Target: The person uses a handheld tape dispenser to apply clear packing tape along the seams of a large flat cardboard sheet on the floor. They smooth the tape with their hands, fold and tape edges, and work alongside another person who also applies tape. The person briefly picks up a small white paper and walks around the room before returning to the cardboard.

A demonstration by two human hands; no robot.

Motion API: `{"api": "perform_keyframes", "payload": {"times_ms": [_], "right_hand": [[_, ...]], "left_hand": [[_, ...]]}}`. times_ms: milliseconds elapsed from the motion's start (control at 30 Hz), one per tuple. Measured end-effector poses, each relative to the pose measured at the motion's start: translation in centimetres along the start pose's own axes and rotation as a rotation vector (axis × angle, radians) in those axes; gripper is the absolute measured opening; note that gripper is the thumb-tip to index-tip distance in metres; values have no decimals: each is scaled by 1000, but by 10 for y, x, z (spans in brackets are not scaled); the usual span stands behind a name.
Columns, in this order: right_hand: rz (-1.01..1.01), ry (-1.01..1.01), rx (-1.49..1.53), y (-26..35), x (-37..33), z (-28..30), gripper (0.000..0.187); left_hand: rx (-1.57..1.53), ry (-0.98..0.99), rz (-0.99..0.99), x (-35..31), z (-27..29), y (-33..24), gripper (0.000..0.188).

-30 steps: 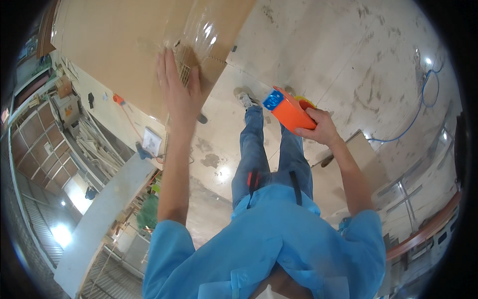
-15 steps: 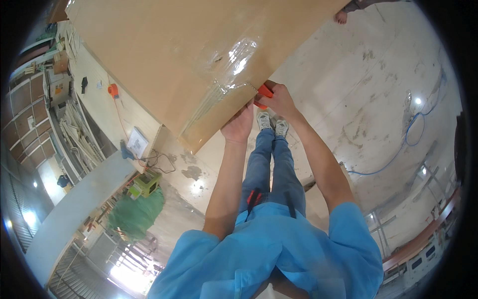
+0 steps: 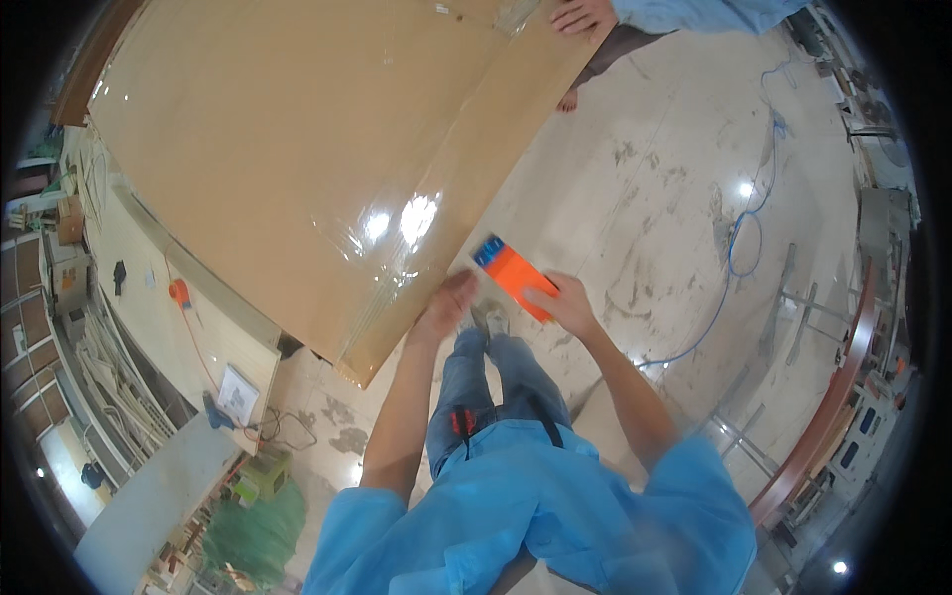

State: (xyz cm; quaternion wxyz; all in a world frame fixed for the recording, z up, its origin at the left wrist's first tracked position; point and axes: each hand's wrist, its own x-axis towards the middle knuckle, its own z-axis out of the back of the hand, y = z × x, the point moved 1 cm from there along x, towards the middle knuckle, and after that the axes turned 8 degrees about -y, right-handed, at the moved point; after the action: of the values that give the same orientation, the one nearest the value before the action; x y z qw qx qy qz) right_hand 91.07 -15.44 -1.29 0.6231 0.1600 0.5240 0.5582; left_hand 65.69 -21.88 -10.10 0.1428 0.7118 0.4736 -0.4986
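A large sheet of brown cardboard, with strips of shiny clear tape near its edge, spreads across the upper left. My right hand grips an orange tape dispenser with a blue end, held just off the cardboard's right edge. At that edge, near its lower corner, is my left hand; its fingers are stretched out, slightly blurred, and hold nothing I can see. Another person's hand lies on the far right part of the cardboard.
A pale board at left carries an orange tape measure and a white booklet or box. Below are a green machine and a green sack. A blue hose loops across the floor at right.
My right hand has drawn the tape dispenser away from the cardboard's edge. My view has shifted, and another person's hand and sleeve now show at the top.
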Motion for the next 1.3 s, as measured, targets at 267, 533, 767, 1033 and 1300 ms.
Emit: {"api": "perform_keyframes", "payload": {"times_ms": [267,533,767,1033,1300], "right_hand": [[43,119,8,47,-34,131,36],[207,313,115,54,46,208,35],[218,429,247,67,78,272,34],[236,333,191,79,112,317,35],[189,92,-64,112,176,338,37]], "left_hand": [[428,232,40,-33,-122,-17,33],[304,332,-4,-24,-206,-38,43],[-5,550,89,-24,-273,-11,40],[52,348,94,7,-343,-37,28],[955,-341,-953,127,-412,-214,16]]}}
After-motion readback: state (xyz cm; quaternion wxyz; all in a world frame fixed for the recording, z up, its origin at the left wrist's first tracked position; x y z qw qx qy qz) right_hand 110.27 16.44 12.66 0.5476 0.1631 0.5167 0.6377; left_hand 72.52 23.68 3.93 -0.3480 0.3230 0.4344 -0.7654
